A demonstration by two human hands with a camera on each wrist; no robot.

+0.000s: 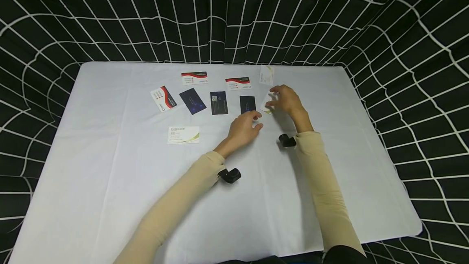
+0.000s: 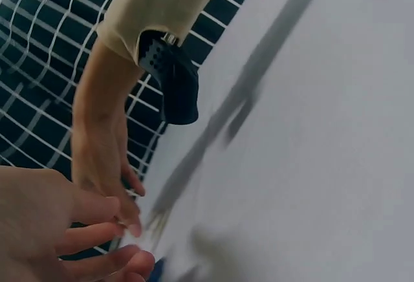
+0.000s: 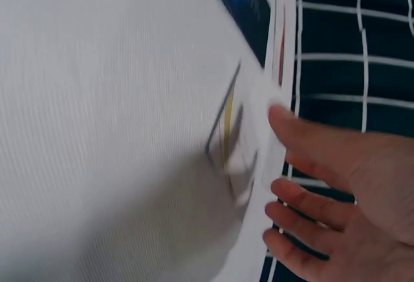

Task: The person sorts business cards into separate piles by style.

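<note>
Right hand (image 1: 288, 102) hung over the white card (image 1: 266, 109), fingers spread, nothing pinched. Left hand (image 1: 243, 128) was at the near edge of the dark card (image 1: 247, 102), fingers loosely bent, no grip visible. Risk: thin cards on the surface (image 1: 146, 199), so stray fingertips could've skewed either.

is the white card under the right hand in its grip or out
Out of its grip: the right wrist view shows the right hand with thumb and fingers apart, the white card beyond the fingertips.
</note>
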